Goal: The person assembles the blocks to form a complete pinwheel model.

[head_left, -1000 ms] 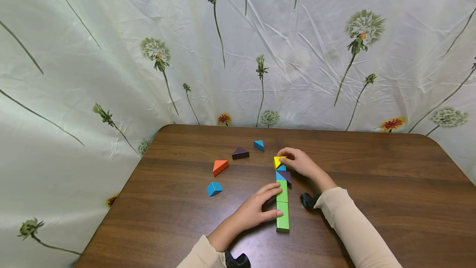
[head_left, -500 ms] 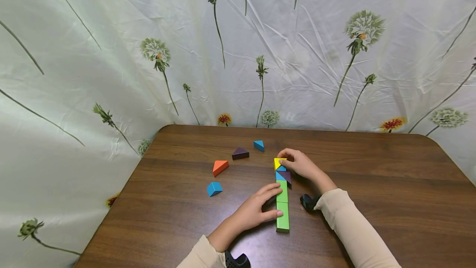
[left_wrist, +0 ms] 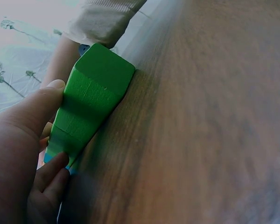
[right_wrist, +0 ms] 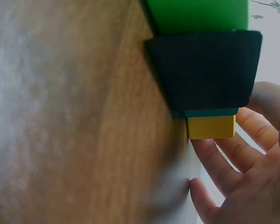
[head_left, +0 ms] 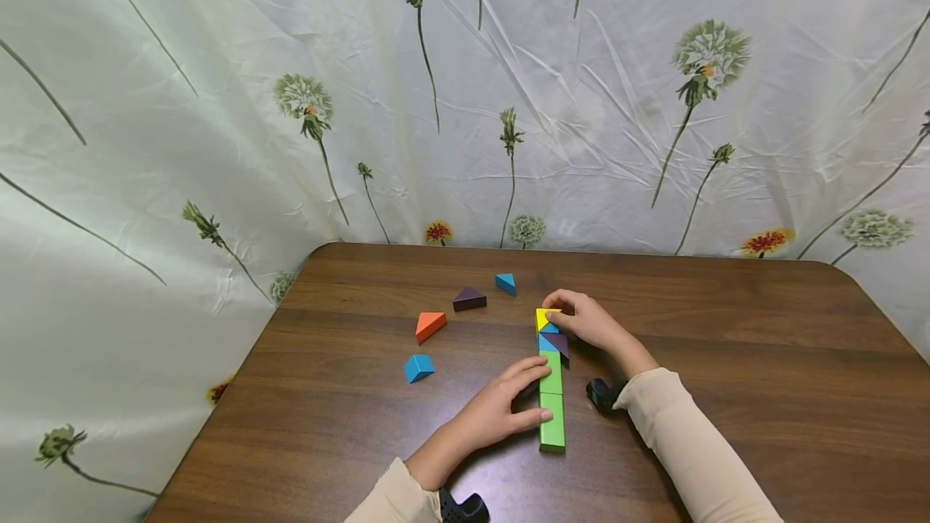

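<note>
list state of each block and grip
green blocks, end to end
row's blue pieces, in line
row's purple triangle, jutting right
yellow block, held
orange triangle, loose
outer purple triangle, loose
outer blue pieces, loose
left grip, touching green blocks
right grip, holding yellow block

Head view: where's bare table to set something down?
The table is bare from the right sleeve to its right edge, and from the orange block and nearer loose blue block to its left edge. Crowded: where the left hand touches the green blocks and the right hand pinches the yellow block.
</note>
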A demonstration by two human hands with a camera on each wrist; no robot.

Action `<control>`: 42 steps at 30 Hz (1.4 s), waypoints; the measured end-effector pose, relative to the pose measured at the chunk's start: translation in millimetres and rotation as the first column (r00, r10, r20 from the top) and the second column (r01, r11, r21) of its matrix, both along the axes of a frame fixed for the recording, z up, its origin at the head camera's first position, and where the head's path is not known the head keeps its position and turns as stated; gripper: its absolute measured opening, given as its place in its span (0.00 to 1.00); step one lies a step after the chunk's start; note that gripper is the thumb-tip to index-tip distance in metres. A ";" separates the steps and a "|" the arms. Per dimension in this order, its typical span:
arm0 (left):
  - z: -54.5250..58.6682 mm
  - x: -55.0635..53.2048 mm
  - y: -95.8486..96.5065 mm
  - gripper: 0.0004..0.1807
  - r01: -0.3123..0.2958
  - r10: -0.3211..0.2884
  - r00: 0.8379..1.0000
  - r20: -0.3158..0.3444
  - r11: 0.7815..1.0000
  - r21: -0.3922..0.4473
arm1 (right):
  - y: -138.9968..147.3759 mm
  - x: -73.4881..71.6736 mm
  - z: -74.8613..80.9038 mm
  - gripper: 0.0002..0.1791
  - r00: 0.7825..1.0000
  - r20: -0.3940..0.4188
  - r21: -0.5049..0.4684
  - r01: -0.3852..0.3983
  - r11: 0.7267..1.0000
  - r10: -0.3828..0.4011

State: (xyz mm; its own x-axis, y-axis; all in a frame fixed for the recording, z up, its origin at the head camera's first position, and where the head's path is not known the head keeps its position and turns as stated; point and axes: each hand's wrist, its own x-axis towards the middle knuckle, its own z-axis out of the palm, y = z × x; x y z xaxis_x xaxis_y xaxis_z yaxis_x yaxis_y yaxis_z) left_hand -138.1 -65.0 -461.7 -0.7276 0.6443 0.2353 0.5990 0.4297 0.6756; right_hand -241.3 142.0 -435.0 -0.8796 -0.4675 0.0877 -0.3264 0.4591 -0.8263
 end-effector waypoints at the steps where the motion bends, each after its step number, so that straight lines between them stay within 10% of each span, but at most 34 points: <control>1: 0.2 -0.1 0.1 0.30 0.000 0.000 1.000 0.000 1.000 -0.002 | 0.0 0.1 0.2 0.06 1.000 0.001 0.002 0.001 1.000 -0.001; 22: 4.1 1.2 4.2 0.28 -0.036 0.036 0.999 -0.008 0.999 -0.021 | 2.3 10.2 11.9 0.21 0.994 -0.073 0.016 0.088 0.996 -0.086; 31: 4.8 -0.8 6.6 0.27 -0.130 0.126 0.989 0.077 0.990 0.061 | 4.4 48.0 25.8 0.23 0.969 -0.210 -0.022 0.126 0.992 -0.128; 42: 5.1 -21.0 -7.2 0.29 -0.295 0.298 0.954 0.000 0.944 0.148 | -1.4 95.5 18.3 0.30 0.934 -0.352 0.027 0.081 0.996 -0.066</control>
State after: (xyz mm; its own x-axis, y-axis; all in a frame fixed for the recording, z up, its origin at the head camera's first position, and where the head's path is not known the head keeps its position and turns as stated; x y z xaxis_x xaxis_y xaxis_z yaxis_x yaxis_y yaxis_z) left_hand -159.2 -72.3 -456.7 -0.8742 0.3577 0.3284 0.4749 0.4889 0.7317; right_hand -145.9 140.7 -416.7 -0.8285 -0.4123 0.3788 -0.5558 0.5236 -0.6457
